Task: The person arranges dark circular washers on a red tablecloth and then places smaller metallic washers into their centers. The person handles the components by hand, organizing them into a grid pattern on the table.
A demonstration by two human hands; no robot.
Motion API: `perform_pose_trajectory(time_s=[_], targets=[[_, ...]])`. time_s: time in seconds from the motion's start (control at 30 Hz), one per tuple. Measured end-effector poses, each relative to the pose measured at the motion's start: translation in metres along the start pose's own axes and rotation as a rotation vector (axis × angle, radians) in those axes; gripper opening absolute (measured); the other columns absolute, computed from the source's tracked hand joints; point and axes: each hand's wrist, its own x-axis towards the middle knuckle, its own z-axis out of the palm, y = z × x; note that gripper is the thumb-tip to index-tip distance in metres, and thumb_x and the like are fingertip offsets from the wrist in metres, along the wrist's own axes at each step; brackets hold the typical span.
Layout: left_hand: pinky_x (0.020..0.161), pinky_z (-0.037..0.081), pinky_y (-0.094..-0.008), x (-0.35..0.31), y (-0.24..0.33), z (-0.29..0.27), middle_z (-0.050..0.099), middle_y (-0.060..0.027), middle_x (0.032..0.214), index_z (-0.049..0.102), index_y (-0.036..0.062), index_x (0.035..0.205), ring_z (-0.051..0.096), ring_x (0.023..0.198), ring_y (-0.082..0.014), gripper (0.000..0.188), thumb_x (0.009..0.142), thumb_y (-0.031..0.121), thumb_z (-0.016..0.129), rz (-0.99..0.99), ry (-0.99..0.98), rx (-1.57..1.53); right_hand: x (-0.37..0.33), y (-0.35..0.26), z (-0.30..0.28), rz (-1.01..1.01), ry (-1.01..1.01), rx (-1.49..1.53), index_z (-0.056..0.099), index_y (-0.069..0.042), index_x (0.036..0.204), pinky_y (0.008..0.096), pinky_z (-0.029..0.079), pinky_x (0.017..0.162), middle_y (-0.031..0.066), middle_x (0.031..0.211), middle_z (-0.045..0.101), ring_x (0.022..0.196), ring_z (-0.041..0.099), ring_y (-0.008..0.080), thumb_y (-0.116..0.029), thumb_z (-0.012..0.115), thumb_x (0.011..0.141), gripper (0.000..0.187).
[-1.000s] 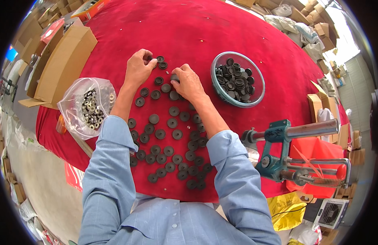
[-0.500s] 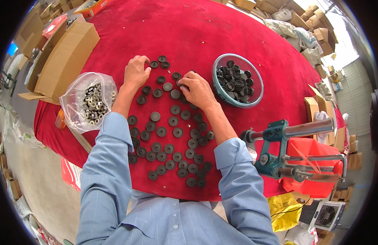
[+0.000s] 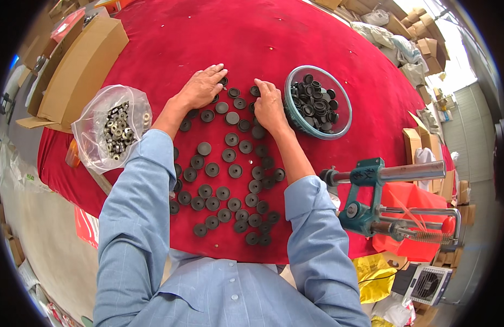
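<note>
Many round black discs (image 3: 235,171), each with a raised rim or a small central hub, lie spread over a red cloth (image 3: 230,38). My left hand (image 3: 204,87) reaches over the far discs, fingers stretched out to the right and partly covering a few. My right hand (image 3: 269,105) is at the far right edge of the spread, fingers loosely extended beside a black disc (image 3: 255,91); its palm side is hidden. To its right stands a clear round tub (image 3: 345,122) holding a heap of similar black parts (image 3: 317,103).
At the left, a clear plastic bag (image 3: 88,128) holds small metal rings (image 3: 121,128), beside an open cardboard box (image 3: 85,71). A green hand press (image 3: 366,196) with a steel shaft stands at the right edge, before a red plastic bag (image 3: 404,240).
My left hand has moved right and slightly away, over the far discs, its fingers straightening. My right hand has shifted slightly right and away. The view has tilted slightly.
</note>
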Motion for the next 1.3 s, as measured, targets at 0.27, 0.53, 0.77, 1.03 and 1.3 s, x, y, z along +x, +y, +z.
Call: perform_pose_trajectory(time_s=[0.27,0.53,0.77,1.03,1.3], targets=[[0.135,0.027,-0.0492,-0.021,0.021,0.003,0.034,-0.0157,0.178,0.045,0.0083,0.166,0.03,0.165,-0.0321,0.055,0.114,0.022,0.053,0.054,-0.037,0.009,-0.004,0.009,0.002,0.036,-0.01,0.134,0.058,-0.001,0.149,0.0451,0.054,0.112,0.0211,0.138,0.068,0.127,0.067,0.0357,0.011,0.056,0.092,0.058],[0.134,0.029,-0.0511,-0.035,0.032,0.013,0.034,-0.0138,0.178,0.042,0.01,0.168,0.03,0.165,-0.0321,0.055,0.115,0.026,0.05,0.082,-0.024,0.107,-0.019,0.018,-0.001,0.045,0.003,0.23,0.054,0.001,0.15,0.0428,0.057,0.108,0.0203,0.133,0.071,0.12,0.072,0.0324,0.014,0.051,0.092,0.059],[0.135,0.027,-0.0511,-0.046,0.043,0.017,0.033,-0.0124,0.179,0.041,0.011,0.168,0.029,0.166,-0.0315,0.056,0.115,0.024,0.05,0.112,-0.024,0.101,-0.04,0.018,-0.01,0.077,0.014,0.29,0.065,-0.001,0.14,0.0411,0.058,0.104,0.0193,0.129,0.071,0.115,0.073,0.0304,0.004,0.061,0.097,0.043],[0.117,0.043,-0.0499,-0.074,0.068,-0.007,0.064,-0.0108,0.149,0.073,0.008,0.139,0.055,0.143,-0.0304,0.041,0.098,0.01,0.072,0.222,0.189,-0.069,-0.068,-0.016,-0.035,-0.052,0.06,0.181,0.077,-0.004,0.114,0.0461,0.057,0.098,0.0159,0.111,0.072,0.11,0.069,0.036,-0.011,0.081,0.087,0.028],[0.105,0.051,-0.0473,-0.086,0.072,-0.007,0.071,-0.0131,0.121,0.079,0.0047,0.123,0.064,0.12,-0.0335,0.036,0.088,0.01,0.084,0.215,0.13,-0.131,-0.072,-0.053,-0.009,-0.135,-0.088,-0.179,0.08,-0.009,0.114,0.051,0.055,0.097,0.0112,0.108,0.072,0.109,0.068,0.0335,-0.031,0.089,0.084,0.038]])
